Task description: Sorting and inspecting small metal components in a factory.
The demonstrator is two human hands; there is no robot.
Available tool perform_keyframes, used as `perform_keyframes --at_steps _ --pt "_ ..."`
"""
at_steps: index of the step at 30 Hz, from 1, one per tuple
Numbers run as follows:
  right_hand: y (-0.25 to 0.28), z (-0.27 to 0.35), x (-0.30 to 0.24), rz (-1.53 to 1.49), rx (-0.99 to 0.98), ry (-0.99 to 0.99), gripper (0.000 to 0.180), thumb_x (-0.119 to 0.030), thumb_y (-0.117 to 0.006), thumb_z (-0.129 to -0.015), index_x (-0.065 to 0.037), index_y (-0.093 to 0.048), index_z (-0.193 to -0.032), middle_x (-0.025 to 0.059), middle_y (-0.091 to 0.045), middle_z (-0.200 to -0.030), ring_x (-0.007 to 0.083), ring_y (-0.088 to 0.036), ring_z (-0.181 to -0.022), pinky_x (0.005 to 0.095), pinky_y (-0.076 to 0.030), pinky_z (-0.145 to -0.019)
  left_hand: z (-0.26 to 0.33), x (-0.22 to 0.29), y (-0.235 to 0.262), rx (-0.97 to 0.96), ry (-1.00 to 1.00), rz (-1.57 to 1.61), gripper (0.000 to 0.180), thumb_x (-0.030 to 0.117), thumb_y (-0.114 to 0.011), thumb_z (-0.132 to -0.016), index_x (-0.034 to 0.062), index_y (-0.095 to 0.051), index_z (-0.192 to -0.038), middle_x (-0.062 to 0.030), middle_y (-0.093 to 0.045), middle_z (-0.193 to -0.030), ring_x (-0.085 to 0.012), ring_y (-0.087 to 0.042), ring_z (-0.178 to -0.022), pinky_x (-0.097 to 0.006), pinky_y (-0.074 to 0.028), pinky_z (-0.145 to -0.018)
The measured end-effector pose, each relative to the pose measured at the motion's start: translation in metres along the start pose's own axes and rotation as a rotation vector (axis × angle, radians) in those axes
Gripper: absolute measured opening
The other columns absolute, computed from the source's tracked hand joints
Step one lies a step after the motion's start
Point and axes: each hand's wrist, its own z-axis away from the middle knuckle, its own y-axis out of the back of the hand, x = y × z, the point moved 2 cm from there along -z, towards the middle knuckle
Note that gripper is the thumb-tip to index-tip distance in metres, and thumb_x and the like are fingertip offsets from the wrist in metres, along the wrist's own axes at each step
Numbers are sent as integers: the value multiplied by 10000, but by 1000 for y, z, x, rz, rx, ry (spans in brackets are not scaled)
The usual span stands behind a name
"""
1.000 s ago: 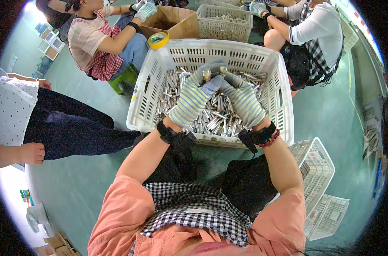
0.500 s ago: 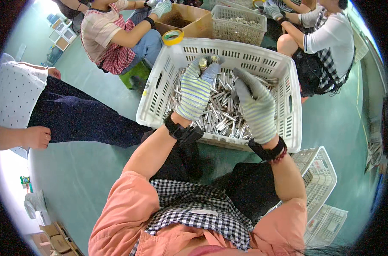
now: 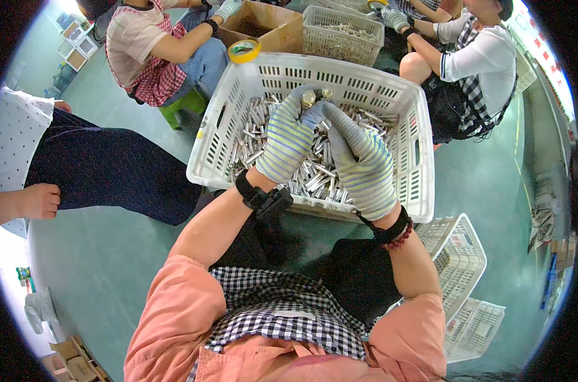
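Overhead, the person's 2 gloved hands meet above a large white slotted basket [image 3: 422,184] that sits on the green floor [image 3: 111,267] in front of their knees. The left hand [image 3: 289,137], in a striped knit glove with a black band at the wrist, is raised with its fingertips pinched around 2 small metal cylinders [image 3: 315,97], whose round ends show just above the glove. The right hand [image 3: 362,162], in a matching glove with a black band and a red bead bracelet at the wrist, reaches up beside the left one, its fingers touching the left fingertips just below the held pieces; whether it grips any piece itself cannot be told. Below both hands the basket holds a heap of silvery metal tubes [image 3: 257,137] lying loosely in all directions. A yellow roll of tape [image 3: 244,49] rests on the basket's far left corner. Beyond it stand a brown cardboard box [image 3: 263,22] and a smaller white basket [image 3: 340,32], with other seated people working around them. 2 more white baskets [image 3: 464,267] lie on the floor at the person's right.
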Motion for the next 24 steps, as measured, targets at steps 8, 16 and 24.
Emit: perform_keyframes --at_steps 8,16,24 --pt "-2 -8 -4 -82 71 49 367 -19 -701 -877 -110 -698 -1233 185 -711 -825 333 -675 -651 411 -511 -599 8 15 -5 -54 -62 -268 247 37 -586 -981 53 -623 -1225 -55 -682 -1132 -149 -619 -1068 -301 -487 -978" --pt "1 -15 -14 -160 66 -164 351 -158 -779 -871 -87 -709 -1208 125 -747 -864 236 -731 -720 356 -538 -651 12 -1 0 -121 -133 -309 312 206 -610 -1031 22 -585 -1282 -46 -648 -1194 -120 -583 -1101 -299 -489 -973" --pt "7 -7 -11 -216 16 -488 219 -178 -756 -923 -65 -742 -1110 -1 -704 -809 42 -548 -682 244 -493 -637 22 15 -17 -86 -396 -671 315 -20 -553 -914 -13 -602 -1224 -261 -664 -1082 -433 -653 -989 -447 -540 -865"
